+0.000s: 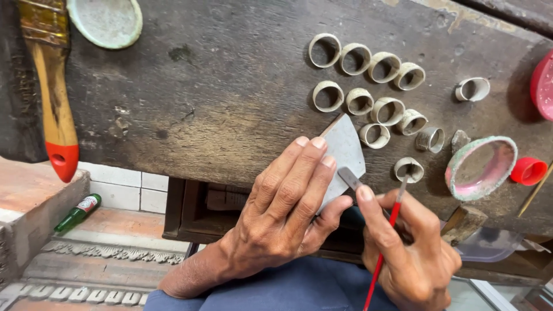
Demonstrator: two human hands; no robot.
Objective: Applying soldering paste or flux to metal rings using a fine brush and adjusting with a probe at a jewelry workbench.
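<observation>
The thin red-handled brush [385, 249] runs steeply upward, its tip at a dull metal ring [409, 169] lying on the worn dark wooden table [230, 98]. The right hand [412, 253] pinches the brush together with a small flat metal strip [349, 177]. The left hand [282, 207] grips a grey wedge-shaped stone slab [345, 152] (matte, chipped), point upward. More rings [368, 80] lie in rows beyond.
</observation>
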